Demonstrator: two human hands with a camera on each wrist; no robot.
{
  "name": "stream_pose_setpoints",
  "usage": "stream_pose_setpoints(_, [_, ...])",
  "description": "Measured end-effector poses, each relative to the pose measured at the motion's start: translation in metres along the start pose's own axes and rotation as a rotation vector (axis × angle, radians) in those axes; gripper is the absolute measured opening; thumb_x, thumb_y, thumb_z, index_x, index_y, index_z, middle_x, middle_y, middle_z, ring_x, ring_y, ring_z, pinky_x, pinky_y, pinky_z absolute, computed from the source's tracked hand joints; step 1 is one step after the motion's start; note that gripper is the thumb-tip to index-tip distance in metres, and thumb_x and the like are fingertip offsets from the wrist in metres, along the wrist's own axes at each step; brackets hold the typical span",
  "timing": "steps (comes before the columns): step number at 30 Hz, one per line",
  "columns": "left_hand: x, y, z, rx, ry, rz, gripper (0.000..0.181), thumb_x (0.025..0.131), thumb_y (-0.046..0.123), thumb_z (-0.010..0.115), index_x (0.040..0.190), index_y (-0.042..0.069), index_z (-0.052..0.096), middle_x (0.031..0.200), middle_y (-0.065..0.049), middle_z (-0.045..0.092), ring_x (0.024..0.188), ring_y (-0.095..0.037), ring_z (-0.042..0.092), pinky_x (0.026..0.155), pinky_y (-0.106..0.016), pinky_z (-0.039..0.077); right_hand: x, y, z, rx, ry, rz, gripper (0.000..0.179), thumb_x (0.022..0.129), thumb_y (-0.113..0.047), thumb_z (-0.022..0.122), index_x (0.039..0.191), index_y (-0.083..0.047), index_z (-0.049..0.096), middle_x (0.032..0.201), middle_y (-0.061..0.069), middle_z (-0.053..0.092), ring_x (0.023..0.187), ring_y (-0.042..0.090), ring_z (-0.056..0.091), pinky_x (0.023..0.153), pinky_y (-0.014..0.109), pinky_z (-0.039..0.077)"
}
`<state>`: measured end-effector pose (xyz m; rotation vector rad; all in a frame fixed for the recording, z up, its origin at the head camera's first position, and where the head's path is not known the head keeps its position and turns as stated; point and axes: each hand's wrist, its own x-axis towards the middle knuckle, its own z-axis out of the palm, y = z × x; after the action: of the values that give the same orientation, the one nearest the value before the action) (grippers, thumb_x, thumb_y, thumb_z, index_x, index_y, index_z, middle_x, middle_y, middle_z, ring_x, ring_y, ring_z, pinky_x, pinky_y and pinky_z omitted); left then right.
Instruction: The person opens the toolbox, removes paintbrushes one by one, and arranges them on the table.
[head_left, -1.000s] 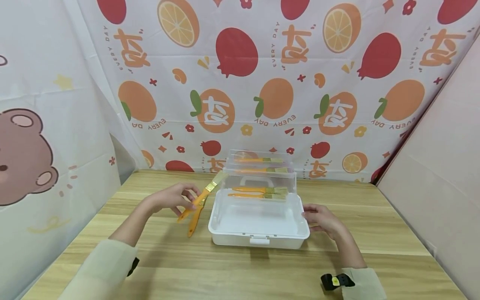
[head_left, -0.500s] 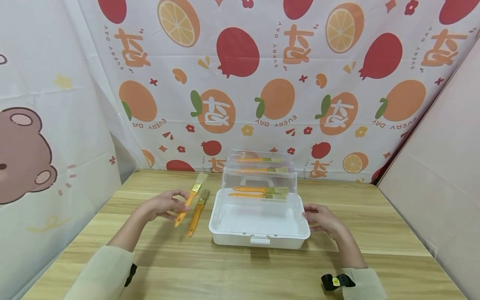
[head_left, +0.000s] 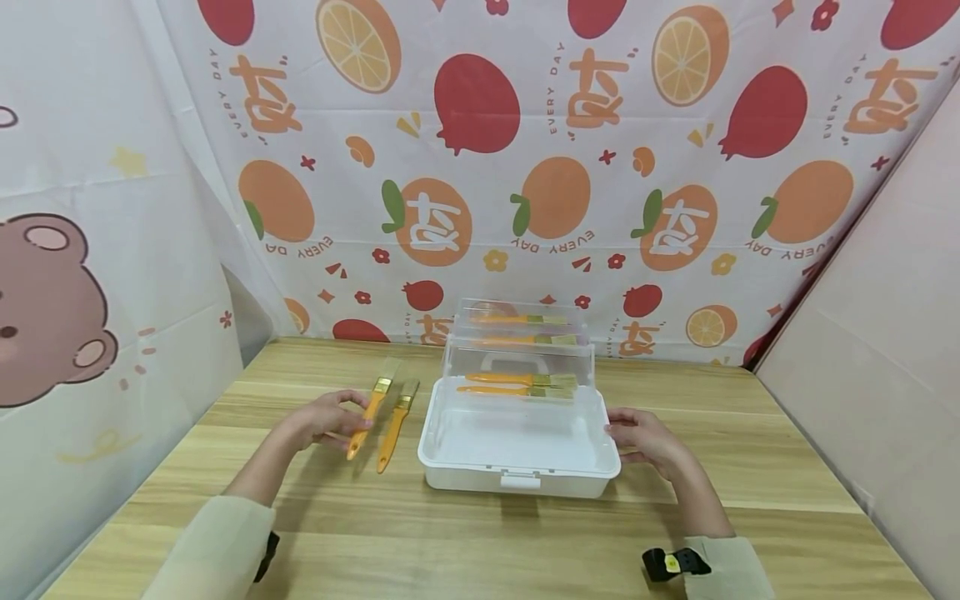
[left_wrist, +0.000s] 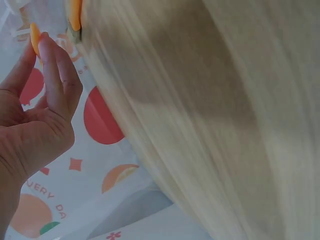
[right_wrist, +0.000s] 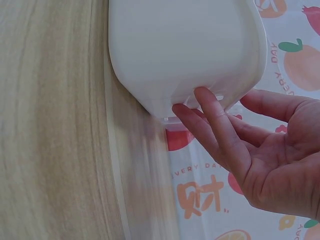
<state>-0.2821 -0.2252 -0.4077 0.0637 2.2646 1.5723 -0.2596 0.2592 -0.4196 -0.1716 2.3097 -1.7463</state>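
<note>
In the head view my left hand [head_left: 326,423] pinches a flat paintbrush [head_left: 369,419] by its orange handle, between thumb and fingertips, low over the table. Its pale bristles point toward the back. A second paintbrush [head_left: 393,435] lies just right of it. The left wrist view shows the orange handle [left_wrist: 35,39] at the fingertips; most of that brush is hidden. My right hand [head_left: 647,435] touches the right side of a white plastic box [head_left: 519,483]. In the right wrist view its nearly straight fingers [right_wrist: 217,117] rest against the box's outer wall.
The box stands open, with its clear lid [head_left: 457,362] raised at the back. Several orange-handled paintbrushes [head_left: 498,379] lie across the lid area. A fruit-print cloth [head_left: 495,208] hangs behind the wooden table [head_left: 480,550]; white cloths border both sides.
My left hand has moved left and lowered the paintbrush, turning it more upright in the view, beside the second brush. The right hand and the box have stayed still.
</note>
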Motion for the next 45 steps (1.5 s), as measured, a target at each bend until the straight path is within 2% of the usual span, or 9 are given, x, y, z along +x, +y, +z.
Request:
stream_pose_setpoints(6, [0.004, -0.005, 0.004, 0.013, 0.02, -0.015, 0.037, 0.086, 0.005, 0.062, 0.115, -0.005, 0.041, 0.084, -0.005, 0.062, 0.072, -0.016, 0.061, 0.061, -0.033, 0.053, 0.001, 0.002, 0.0, 0.006, 0.005, 0.012, 0.046, 0.091, -0.013, 0.054, 0.128, 0.012, 0.041, 0.108, 0.016, 0.058, 0.091, 0.023, 0.059, 0.07, 0.04, 0.051])
stream_pose_setpoints(16, [0.005, -0.005, 0.015, 0.08, 0.076, -0.048, 0.035, 0.085, 0.002, 0.063, 0.112, -0.007, 0.043, 0.082, -0.009, 0.061, 0.069, -0.019, 0.061, 0.058, -0.034, 0.053, 0.001, 0.002, -0.001, 0.003, -0.001, -0.001, 0.047, 0.092, -0.014, 0.053, 0.128, 0.013, 0.04, 0.108, 0.016, 0.057, 0.092, 0.024, 0.058, 0.07, 0.04, 0.051])
stream_pose_setpoints(25, [0.013, -0.008, 0.02, 0.101, 0.118, -0.085, 0.034, 0.086, 0.002, 0.062, 0.112, -0.007, 0.043, 0.079, -0.008, 0.056, 0.064, -0.017, 0.058, 0.057, -0.033, 0.052, 0.002, 0.001, -0.001, -0.011, 0.015, 0.011, 0.046, 0.092, -0.014, 0.053, 0.127, 0.012, 0.041, 0.109, 0.016, 0.058, 0.092, 0.024, 0.058, 0.07, 0.04, 0.051])
stream_pose_setpoints(34, [0.011, -0.006, 0.025, 0.155, 0.141, -0.068, 0.032, 0.084, -0.002, 0.062, 0.108, -0.008, 0.042, 0.072, -0.009, 0.053, 0.061, -0.017, 0.056, 0.052, -0.031, 0.051, 0.002, 0.001, -0.002, -0.01, 0.005, 0.008, 0.046, 0.092, -0.013, 0.053, 0.128, 0.013, 0.04, 0.111, 0.017, 0.057, 0.094, 0.025, 0.058, 0.071, 0.041, 0.051])
stream_pose_setpoints(45, [0.014, -0.005, 0.028, 0.259, 0.172, -0.081, 0.031, 0.082, -0.002, 0.064, 0.105, -0.005, 0.044, 0.075, -0.013, 0.052, 0.06, -0.017, 0.053, 0.051, -0.028, 0.048, 0.002, 0.001, 0.0, -0.008, 0.016, 0.011, 0.045, 0.092, -0.012, 0.053, 0.127, 0.012, 0.042, 0.112, 0.019, 0.056, 0.095, 0.025, 0.057, 0.071, 0.041, 0.051])
